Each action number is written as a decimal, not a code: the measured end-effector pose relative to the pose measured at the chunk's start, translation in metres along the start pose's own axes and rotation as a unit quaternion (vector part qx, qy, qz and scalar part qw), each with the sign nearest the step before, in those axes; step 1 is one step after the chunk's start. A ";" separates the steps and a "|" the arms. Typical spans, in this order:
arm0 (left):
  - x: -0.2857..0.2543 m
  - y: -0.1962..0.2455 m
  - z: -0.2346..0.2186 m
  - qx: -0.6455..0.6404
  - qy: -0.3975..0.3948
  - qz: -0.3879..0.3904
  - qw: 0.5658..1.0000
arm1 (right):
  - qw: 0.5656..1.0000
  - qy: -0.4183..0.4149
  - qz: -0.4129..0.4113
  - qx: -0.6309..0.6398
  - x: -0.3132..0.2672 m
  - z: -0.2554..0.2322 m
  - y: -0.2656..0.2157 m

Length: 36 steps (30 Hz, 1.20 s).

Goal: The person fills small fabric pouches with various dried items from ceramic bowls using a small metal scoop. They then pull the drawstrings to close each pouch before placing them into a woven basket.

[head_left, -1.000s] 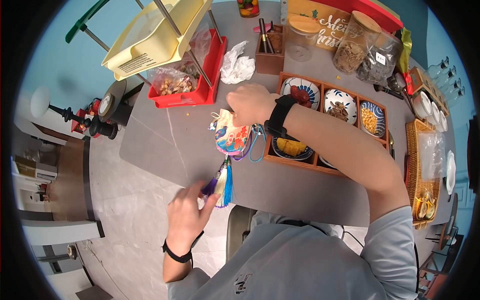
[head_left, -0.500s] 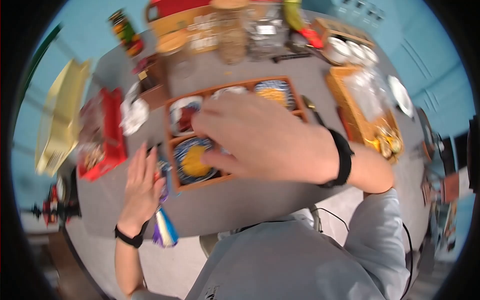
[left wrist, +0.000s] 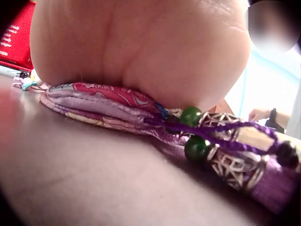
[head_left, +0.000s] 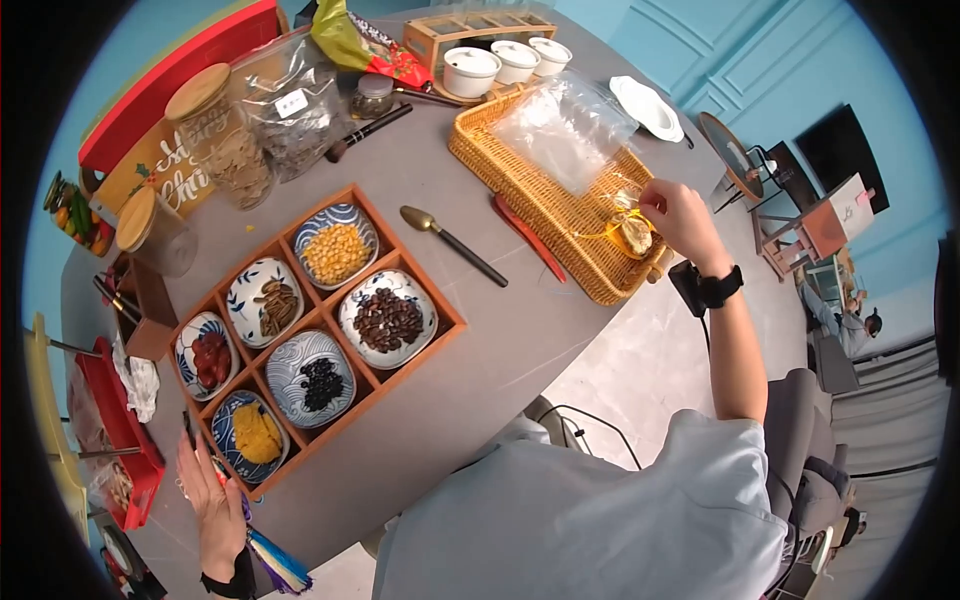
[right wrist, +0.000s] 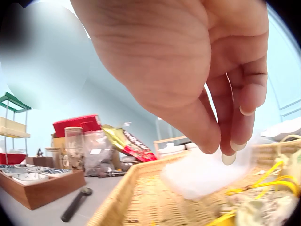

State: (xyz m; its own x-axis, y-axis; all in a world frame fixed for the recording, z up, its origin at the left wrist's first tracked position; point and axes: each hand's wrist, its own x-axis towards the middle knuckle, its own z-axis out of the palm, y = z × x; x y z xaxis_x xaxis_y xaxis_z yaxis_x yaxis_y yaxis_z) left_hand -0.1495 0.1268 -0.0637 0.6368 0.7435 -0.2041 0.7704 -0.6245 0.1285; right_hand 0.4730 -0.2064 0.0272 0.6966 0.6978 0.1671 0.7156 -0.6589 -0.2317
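Note:
My left hand (head_left: pixel 212 505) lies flat over an embroidered pouch (left wrist: pixel 101 101) on the table, beside the wooden divided box. From the pouch hang purple cords, green beads and silver caps, with a blue, white and purple tassel (head_left: pixel 278 562) at the table's front edge. Over the near end of a wicker basket (head_left: pixel 555 250) hovers my right hand (head_left: pixel 685 225), its fingers bent downward and fingertips close together. Nothing shows between them in the right wrist view. Just beneath are small clear packets tied with yellow ribbon (right wrist: pixel 270 188); a clear plastic bag (head_left: pixel 555 130) lies farther back in the basket.
The wooden box (head_left: pixel 400 372) holds patterned bowls of dried ingredients. A spoon (head_left: pixel 455 248) and red-handled tool (head_left: pixel 530 238) lie between box and basket. Jars (head_left: pixel 160 235), a brush (head_left: pixel 370 132) and white lidded pots (head_left: pixel 470 72) stand behind; a red bin (head_left: pixel 150 475) is at left.
The right hand has left the pouch, swept right across the box and reached the basket. The left hand has come down onto the pouch. The head view has turned right.

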 end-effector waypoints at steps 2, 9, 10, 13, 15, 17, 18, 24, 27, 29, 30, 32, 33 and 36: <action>0.000 0.000 -0.002 -0.001 -0.003 0.003 1.000 | 0.999 -0.043 0.024 -0.012 0.003 0.006 0.024; -0.013 -0.004 -0.030 -0.098 0.066 -0.004 0.993 | 0.995 -0.096 0.028 -0.018 0.007 0.029 0.041; -0.016 -0.004 -0.035 -0.109 0.084 -0.014 0.990 | 0.995 -0.092 0.014 -0.022 0.008 0.033 0.048; -0.031 0.013 -0.051 -0.102 0.131 -0.019 0.986 | 0.992 -0.101 -0.004 -0.080 0.010 0.033 0.053; -0.044 0.031 -0.067 -0.072 0.156 -0.022 0.985 | 0.991 -0.088 -0.024 -0.103 0.010 0.034 0.046; -0.050 0.044 -0.073 -0.097 0.183 -0.013 0.978 | 0.993 -0.055 -0.058 -0.091 0.007 0.038 0.051; -0.054 0.049 -0.075 -0.109 0.187 -0.012 0.976 | 0.993 -0.044 -0.077 -0.083 0.008 0.040 0.055; -0.066 0.076 -0.080 -0.175 0.224 0.044 0.958 | 0.997 -0.042 0.002 0.064 -0.007 0.019 0.014; -0.058 0.093 -0.075 -0.185 0.254 0.151 0.937 | 0.994 -0.026 -0.005 0.109 -0.018 0.000 -0.007; -0.049 0.112 -0.071 -0.192 0.281 0.201 0.919 | 0.988 0.005 -0.048 0.143 -0.028 -0.008 -0.026; -0.046 0.122 -0.069 -0.202 0.284 0.221 0.911 | 0.984 0.021 -0.068 0.160 -0.035 -0.013 -0.040; -0.040 0.141 -0.065 -0.222 0.289 0.263 0.893 | 0.969 -0.027 -0.057 0.239 -0.055 -0.023 -0.082; -0.036 0.150 -0.063 -0.236 0.280 0.284 0.886 | 0.960 -0.042 -0.084 0.263 -0.066 -0.016 -0.094; -0.026 0.175 -0.057 -0.266 0.250 0.337 0.868 | 0.898 -0.151 -0.224 0.347 -0.087 0.016 -0.131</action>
State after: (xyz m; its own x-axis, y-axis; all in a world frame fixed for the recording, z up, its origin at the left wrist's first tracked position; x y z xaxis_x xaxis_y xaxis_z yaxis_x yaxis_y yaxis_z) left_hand -0.0293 0.0120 0.0192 0.7804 0.3456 0.5210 0.0375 -0.8577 0.5128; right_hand 0.3179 -0.1760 0.0274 0.2263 0.9627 0.1483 0.6430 -0.0333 -0.7652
